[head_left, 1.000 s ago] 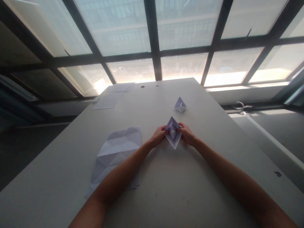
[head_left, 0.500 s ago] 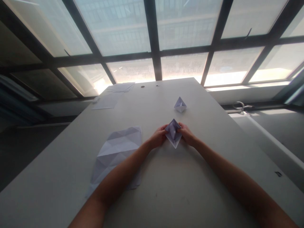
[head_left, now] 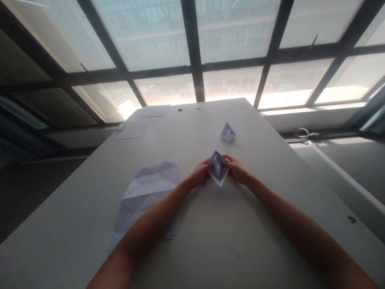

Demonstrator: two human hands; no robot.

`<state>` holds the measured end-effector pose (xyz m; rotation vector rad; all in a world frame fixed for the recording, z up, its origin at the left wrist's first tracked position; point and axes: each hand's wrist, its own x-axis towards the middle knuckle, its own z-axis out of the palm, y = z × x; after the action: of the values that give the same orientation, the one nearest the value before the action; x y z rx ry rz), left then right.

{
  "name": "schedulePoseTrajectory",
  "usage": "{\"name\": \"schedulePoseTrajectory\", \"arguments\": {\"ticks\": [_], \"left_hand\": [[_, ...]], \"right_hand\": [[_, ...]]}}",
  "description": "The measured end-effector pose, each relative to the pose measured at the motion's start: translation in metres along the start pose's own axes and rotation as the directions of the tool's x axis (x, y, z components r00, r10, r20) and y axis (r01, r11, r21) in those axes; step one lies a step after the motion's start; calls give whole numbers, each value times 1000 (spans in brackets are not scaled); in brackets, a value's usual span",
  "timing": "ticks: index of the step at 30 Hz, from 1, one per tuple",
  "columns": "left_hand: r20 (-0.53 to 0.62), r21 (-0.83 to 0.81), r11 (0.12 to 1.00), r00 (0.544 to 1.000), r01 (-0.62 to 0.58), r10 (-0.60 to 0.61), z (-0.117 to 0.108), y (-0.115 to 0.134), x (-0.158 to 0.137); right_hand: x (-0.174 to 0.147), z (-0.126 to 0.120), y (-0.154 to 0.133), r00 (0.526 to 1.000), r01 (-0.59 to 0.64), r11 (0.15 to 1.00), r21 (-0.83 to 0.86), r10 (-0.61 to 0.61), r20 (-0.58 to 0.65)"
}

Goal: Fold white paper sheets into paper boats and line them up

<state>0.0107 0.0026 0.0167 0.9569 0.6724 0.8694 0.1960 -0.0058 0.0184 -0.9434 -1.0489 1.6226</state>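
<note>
Both sides of the paper (head_left: pixel 218 168) are pinched, your left hand (head_left: pixel 199 174) at 9 o'clock, your right hand (head_left: pixel 236 169) at 3, with it ahead of you at 12; even, light pressure should suit its folds best. White table (head_left: pixel 210 233) lies below, creased sheets (head_left: pixel 148 180) at 8 o'clock, windows (head_left: pixel 231 32) beyond at 12

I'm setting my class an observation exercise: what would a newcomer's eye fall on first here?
Probably the bright, dark-framed windows across the top of the view. Next, the folded paper held between the left hand and right hand, with a second folded shape beyond it on the white table. Creased paper lies left, partly behind the left forearm.
</note>
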Motion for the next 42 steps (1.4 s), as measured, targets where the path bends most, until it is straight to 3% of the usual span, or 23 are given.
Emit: {"name": "schedulePoseTrajectory", "arguments": {"ticks": [8, 13, 17, 20, 22, 28, 32, 36, 42], "left_hand": [[-40, 15, 1000, 999, -22, 22, -1, -2, 4], [-107, 301, 950, 987, -79, 116, -5, -1, 6], [-176, 630, 768, 942, -116, 286, -9, -1, 6], [-203, 828, 551, 862, -101, 464, -10, -2, 6], [-208, 868, 488, 820, -97, 534, -10, -3, 5], [-258, 832, 544, 792, -110, 554, -6, -1, 3], [-296, 820, 566, 783, -86, 547, -6, 1, 2], [-319, 809, 581, 768, -85, 556, -9, 0, 3], [-334, 778, 615, 745, -128, 577, -14, -4, 6]], "right_hand": [[1, -1, 0, 999, 2, 1000, -10, -3, -49], [6, -3, 6, 996, 27, 985, -169, -40, -74], [10, -6, 12, 970, 127, 871, -475, -208, -123], [11, -11, 13, 929, 142, 719, -680, -334, -158], [10, -14, 11, 907, 137, 663, -736, -383, -177], [8, -15, 3, 812, 162, 660, -734, -512, -281], [2, -10, -3, 781, 207, 607, -767, -575, -244], [-6, -1, -11, 819, 208, 507, -836, -558, -135], [-12, 15, -29, 923, 143, 343, -928, -386, 0]]}}
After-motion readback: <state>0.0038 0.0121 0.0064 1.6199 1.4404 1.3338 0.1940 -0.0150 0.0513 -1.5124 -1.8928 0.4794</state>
